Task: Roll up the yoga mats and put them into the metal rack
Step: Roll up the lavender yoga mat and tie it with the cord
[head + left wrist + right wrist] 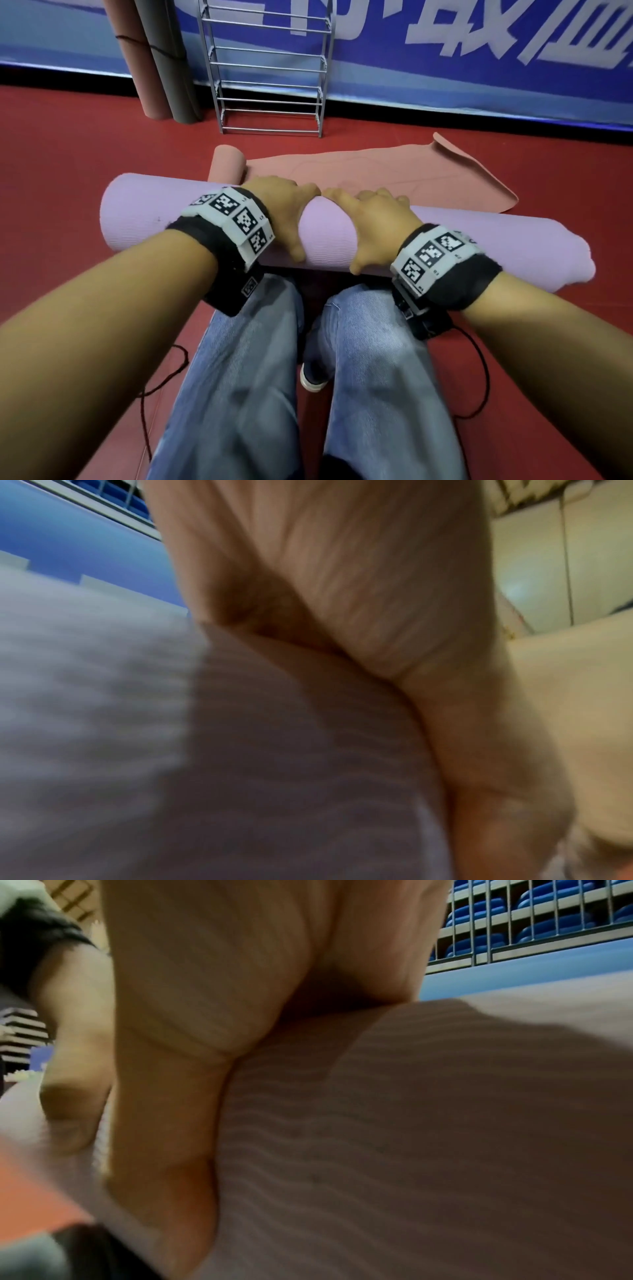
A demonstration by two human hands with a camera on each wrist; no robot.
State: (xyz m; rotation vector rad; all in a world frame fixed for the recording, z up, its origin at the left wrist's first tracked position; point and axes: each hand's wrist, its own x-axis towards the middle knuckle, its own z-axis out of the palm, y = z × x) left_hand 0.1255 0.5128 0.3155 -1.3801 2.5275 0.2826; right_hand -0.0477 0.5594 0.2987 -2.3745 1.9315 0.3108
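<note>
A rolled purple yoga mat (154, 212) lies crosswise on the red floor just past my knees. My left hand (284, 212) and right hand (373, 222) sit side by side on its middle. On each hand the fingers curve over the top and the thumb lies on the near side. Both wrist views are blurred, with the left palm (342, 574) and right palm (205, 974) lying on the ribbed purple mat (274, 750) (411, 1123). Behind it lies a pink mat (376, 171), rolled only at its left end (227, 164). The metal rack (270, 68) stands against the blue wall beyond.
Two rolled mats, pink and grey (154, 68), lean on the wall left of the rack. My jeans-clad legs (239, 377) are bent under my arms, with a shoe (311, 380) between them. Thin dark cords (164, 377) trail on the red floor on both sides.
</note>
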